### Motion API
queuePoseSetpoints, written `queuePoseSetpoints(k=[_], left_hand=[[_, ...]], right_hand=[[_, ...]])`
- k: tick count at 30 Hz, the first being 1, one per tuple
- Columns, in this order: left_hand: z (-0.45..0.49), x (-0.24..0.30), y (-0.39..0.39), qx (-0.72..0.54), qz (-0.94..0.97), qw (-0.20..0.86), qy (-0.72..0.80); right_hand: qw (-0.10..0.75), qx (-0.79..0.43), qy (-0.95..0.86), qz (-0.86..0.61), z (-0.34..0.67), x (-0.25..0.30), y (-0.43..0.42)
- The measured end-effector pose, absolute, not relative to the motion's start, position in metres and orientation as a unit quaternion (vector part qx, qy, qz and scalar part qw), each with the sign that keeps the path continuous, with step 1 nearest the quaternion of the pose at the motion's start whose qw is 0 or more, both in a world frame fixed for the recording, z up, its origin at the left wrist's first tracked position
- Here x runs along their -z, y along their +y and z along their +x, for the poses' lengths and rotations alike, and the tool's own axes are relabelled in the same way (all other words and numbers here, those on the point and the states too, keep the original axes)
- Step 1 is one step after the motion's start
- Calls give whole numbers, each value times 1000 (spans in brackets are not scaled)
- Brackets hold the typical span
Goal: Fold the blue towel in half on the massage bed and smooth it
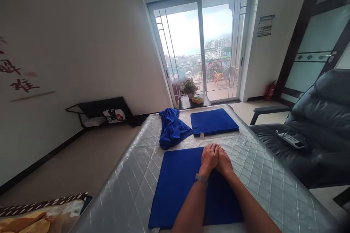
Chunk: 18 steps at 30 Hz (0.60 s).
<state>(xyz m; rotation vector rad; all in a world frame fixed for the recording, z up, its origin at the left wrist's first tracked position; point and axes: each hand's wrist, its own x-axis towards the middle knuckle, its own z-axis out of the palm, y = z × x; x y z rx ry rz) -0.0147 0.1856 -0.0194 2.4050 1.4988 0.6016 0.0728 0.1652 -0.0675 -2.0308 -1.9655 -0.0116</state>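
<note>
My left hand (210,156), with a watch (201,178) on its wrist, lies palm down at the far right edge of a flat blue cloth (175,185). Against it rests my right hand (224,161), also palm down, at the same far corner. The fingers of both hands are stretched forward and lie side by side on the fabric. Beyond them is a neatly folded blue cloth (214,121) with a small white tag. To its left sits a crumpled blue cloth (172,129). My forearms cover part of the near cloth.
All the cloths lie on a silver-grey quilted mattress (131,182). A black recliner (308,123) holding a white power strip (291,140) stands at the right. Past the far end is a small table (188,103) with a potted plant (190,88). Patterned bedding (51,214) shows at lower left.
</note>
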Motion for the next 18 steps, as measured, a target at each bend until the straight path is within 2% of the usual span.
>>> queuePoseSetpoints(k=[10, 18], left_hand=[[-22, 33, 187, -257, 815, 149, 497], [-25, 30, 186, -187, 795, 172, 550]], right_hand=[[151, 75, -715, -679, 83, 80, 168], [121, 84, -718, -680, 88, 79, 168]])
